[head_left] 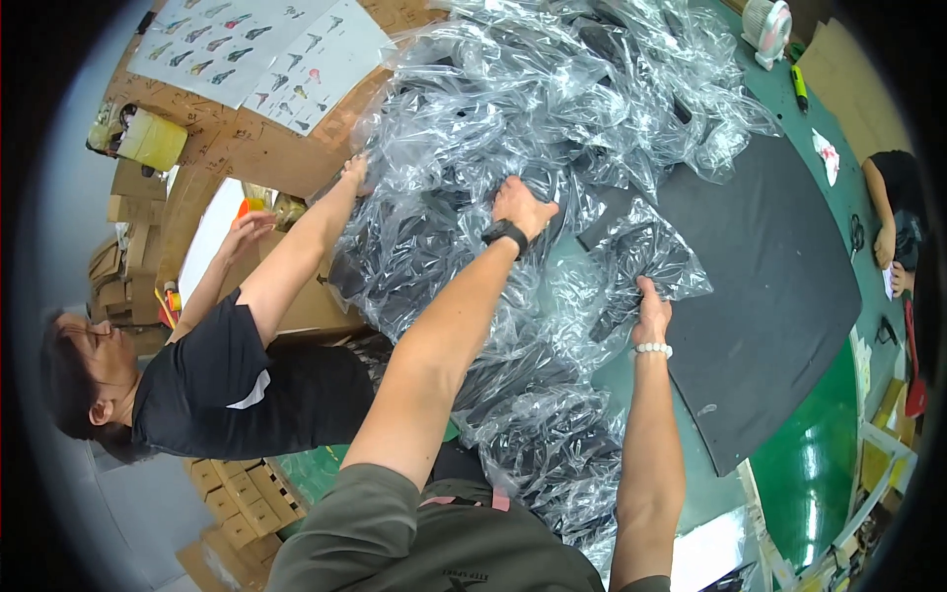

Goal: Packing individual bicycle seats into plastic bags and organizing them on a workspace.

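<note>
A large heap of clear plastic bags [464, 118] with dark pieces inside covers the middle of the table. My left hand [523, 209], below a black wristwatch, is curled on a bag at the heap's near side; its fingertips are partly sunk in the film. To the right, my right hand [651, 311], with a pale bead bracelet at the wrist, grips the near edge of a separate clear plastic bag [656, 252]. Dark material shows through that bag. More bagged dark pieces [552, 444] lie close to my body, between my arms.
A black flat sheet [769, 286] lies right of my right hand. At left, a co-worker in black [247, 395] reaches to the heap. Another person's hand [885, 247] is at the far right. Printed sheets [261, 54], a small fan [766, 30] and a yellow cutter [799, 89] lie farther back.
</note>
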`<move>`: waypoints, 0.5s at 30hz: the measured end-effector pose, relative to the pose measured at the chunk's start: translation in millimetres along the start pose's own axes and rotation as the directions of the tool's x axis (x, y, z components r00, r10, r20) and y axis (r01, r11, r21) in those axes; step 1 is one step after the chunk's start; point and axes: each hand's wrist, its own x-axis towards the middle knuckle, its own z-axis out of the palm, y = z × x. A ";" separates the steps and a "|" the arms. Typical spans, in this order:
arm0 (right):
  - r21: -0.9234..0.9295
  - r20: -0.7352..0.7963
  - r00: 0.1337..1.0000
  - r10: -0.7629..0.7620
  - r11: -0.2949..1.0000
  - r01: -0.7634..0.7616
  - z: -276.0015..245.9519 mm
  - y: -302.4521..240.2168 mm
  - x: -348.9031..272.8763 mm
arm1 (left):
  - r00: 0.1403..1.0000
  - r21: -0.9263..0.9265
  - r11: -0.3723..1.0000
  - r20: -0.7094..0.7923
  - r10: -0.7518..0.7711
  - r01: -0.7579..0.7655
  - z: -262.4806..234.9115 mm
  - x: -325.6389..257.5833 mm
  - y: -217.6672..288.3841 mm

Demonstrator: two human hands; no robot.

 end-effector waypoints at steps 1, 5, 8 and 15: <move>-0.010 -0.031 0.999 0.033 0.999 -0.033 -0.6 -5.3 -1.4 | 0.998 -0.035 0.999 0.055 -0.019 0.021 2.3 -1.7 -1.0; -0.006 0.031 0.988 -0.152 0.988 0.152 -10.3 5.9 3.1 | 0.970 -0.247 0.953 0.207 -0.125 0.176 2.9 -20.6 6.1; -0.231 -0.081 0.938 -0.336 0.922 0.310 12.5 5.6 -19.1 | 0.953 -0.207 0.958 0.270 -0.140 0.200 3.6 -45.2 25.5; -0.049 -0.028 0.994 -0.108 0.993 0.106 11.8 6.6 3.6 | 0.996 -0.065 0.996 0.069 0.063 -0.058 23.6 -50.7 18.6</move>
